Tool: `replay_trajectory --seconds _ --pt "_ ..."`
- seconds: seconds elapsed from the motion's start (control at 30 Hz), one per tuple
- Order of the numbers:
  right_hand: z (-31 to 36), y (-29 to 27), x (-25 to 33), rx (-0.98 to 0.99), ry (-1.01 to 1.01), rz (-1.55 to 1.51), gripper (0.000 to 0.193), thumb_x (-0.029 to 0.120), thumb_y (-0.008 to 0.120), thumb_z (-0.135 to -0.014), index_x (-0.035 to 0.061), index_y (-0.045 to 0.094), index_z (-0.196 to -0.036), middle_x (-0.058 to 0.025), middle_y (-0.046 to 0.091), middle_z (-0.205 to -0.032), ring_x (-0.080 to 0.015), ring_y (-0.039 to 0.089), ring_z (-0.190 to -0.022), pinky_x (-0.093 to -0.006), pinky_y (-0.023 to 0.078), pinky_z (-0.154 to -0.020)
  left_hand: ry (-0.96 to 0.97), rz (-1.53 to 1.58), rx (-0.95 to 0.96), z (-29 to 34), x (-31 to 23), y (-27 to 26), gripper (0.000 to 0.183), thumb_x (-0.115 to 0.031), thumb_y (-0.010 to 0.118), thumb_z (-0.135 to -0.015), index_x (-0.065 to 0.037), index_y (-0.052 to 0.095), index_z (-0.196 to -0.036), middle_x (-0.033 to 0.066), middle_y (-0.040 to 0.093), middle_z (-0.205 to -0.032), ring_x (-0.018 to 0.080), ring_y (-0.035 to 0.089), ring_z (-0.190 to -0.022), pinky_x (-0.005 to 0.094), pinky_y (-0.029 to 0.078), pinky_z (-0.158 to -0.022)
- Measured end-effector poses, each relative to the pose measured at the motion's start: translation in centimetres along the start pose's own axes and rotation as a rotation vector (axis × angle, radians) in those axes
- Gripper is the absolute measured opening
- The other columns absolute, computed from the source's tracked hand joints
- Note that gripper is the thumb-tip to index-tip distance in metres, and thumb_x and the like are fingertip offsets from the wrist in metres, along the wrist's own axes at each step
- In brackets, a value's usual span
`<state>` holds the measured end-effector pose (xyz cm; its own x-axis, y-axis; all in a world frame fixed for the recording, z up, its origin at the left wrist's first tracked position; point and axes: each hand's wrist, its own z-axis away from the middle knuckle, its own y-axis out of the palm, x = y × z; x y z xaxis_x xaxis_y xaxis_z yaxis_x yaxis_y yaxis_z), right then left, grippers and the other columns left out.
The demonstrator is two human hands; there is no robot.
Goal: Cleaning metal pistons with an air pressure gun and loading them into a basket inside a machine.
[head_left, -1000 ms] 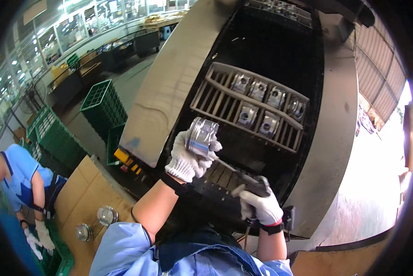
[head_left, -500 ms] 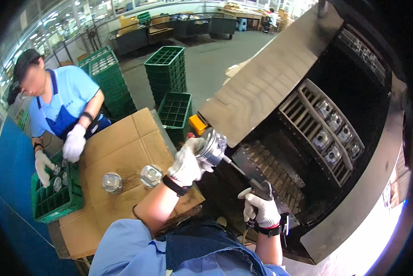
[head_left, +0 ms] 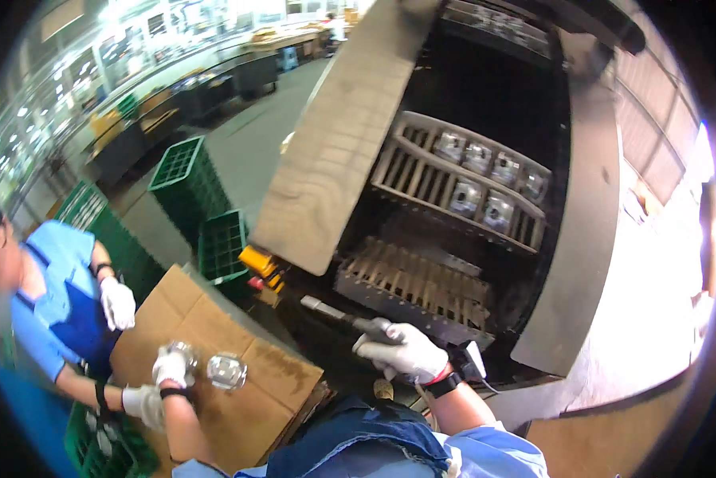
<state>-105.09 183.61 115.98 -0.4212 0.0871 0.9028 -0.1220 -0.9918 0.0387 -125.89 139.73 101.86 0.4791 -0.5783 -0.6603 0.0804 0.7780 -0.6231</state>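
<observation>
My left hand (head_left: 172, 369), in a white glove, is over the cardboard sheet with its fingers closed around a silver metal piston (head_left: 187, 355). Just to the right of it, a second piston (head_left: 227, 371) rests on the cardboard. My right hand (head_left: 409, 353), also gloved, grips an air blow gun (head_left: 380, 329) whose pale nozzle points left, away from the machine. Close beside my left wrist is a co-worker's gloved hand (head_left: 141, 403); whether it holds anything is unclear.
Cardboard (head_left: 254, 402) covers the worktable. Ahead stands an open machine with pistons on a slatted rack (head_left: 421, 187) and a lower slatted ramp (head_left: 413, 279). Green crates (head_left: 178, 187) are stacked beyond. A co-worker (head_left: 55, 295) stands at the left over a green divided crate (head_left: 79, 446).
My left hand has carried the piston from the blow gun's tip down left to the cardboard. The view has swung right. The co-worker's one hand now reaches onto the cardboard.
</observation>
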Motion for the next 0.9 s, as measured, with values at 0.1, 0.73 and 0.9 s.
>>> replay_trajectory --seconds 0.1,0.73,0.9 --pt "2.6 -5.4 1.7 -0.363 -0.084 -0.132 0.036 0.018 0.072 -0.087 0.0007 0.066 -0.118 -0.0019 0.065 -0.082 -0.0082 0.056 -0.058 -0.0242 0.043 -0.046 -0.127 -0.750 -0.213 3.9 -4.7 -2.3 0.051 -0.035 0.057 -0.090 -0.005 0.052 -0.132 0.0222 0.058 -0.127 0.0399 0.061 -0.113 0.0482 0.050 -0.093" --pt "11.6 -20.6 -3.2 -1.032 -0.257 -0.215 0.015 0.015 0.066 -0.087 0.0011 0.068 -0.084 -0.0042 0.056 -0.056 -0.0112 0.049 -0.041 -0.0254 0.037 -0.039 1.209 -0.410 0.165 24.7 -42.7 36.3 0.068 -0.036 0.072 -0.082 -0.007 0.039 -0.133 0.0225 0.055 -0.119 0.0379 0.060 -0.109 0.0474 0.052 -0.089" --pt "12.6 -21.1 -2.7 -0.986 -0.179 -0.242 0.012 0.014 0.071 -0.085 0.0021 0.069 -0.088 -0.0025 0.059 -0.063 -0.0101 0.053 -0.051 -0.0249 0.041 -0.048 1.070 -0.160 0.257 24.3 -45.0 37.3 0.060 -0.021 0.072 -0.078 -0.008 0.042 -0.128 0.0228 0.053 -0.123 0.0383 0.062 -0.108 0.0464 0.051 -0.092"
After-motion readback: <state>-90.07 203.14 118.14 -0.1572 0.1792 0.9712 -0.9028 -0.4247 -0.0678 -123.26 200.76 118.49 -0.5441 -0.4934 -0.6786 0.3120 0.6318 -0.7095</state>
